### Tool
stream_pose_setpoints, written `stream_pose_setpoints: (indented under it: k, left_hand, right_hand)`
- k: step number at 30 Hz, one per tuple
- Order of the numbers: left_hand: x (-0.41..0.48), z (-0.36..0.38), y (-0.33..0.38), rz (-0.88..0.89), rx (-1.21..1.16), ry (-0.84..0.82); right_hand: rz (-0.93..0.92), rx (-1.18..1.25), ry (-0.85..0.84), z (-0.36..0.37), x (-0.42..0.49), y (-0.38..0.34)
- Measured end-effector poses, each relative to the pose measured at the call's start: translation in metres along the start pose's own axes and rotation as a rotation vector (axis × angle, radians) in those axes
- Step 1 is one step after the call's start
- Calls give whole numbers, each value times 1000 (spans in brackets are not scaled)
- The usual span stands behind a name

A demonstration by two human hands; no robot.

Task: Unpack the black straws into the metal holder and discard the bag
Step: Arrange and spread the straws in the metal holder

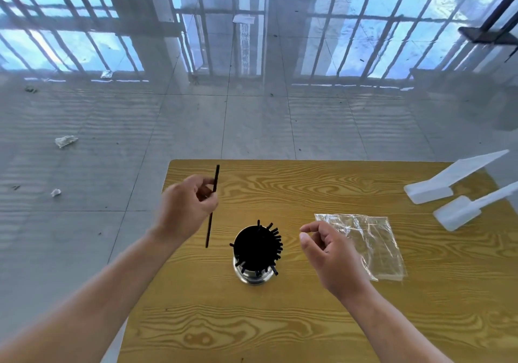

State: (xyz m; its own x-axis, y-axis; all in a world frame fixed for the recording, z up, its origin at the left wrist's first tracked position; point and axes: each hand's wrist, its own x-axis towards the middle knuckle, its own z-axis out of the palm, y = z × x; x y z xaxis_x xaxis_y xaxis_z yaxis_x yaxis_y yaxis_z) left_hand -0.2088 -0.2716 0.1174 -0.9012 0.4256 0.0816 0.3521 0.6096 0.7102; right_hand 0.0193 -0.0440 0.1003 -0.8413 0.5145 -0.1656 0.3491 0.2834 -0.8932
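Room as I see it from here: wood-grain table [322, 320], yellow-brown, on a glossy grey tiled floor [252, 127]. The floor mirrors barred windows and blue daylight. Crumpled scraps [66, 140] lie scattered at left. Two white foam pieces [454, 177] sit at the table's right edge. Dark stand bases [487, 35] at far right and top left.
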Motion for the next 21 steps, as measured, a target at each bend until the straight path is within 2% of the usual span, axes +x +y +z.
stream_pose_setpoints:
  k: [3, 5, 11, 18, 21]
  left_hand:
    - [-6, -20, 43, 104, -244, 60]
    - [-16, -23, 60, 153, -307, 55]
    - [-43, 5, 59, 161, -237, -51]
    - [-60, 27, 42, 31, -74, -273]
    - [-60, 27, 45, 40, -63, -311]
  right_hand:
    - [4, 24, 4, -5, 0, 0]
    - [8, 34, 1, -9, 0, 0]
    - [4, 46, 25, -17, -1, -2]
    - [45, 33, 23, -25, -6, 5]
    - [49, 34, 21, -28, -8, 3]
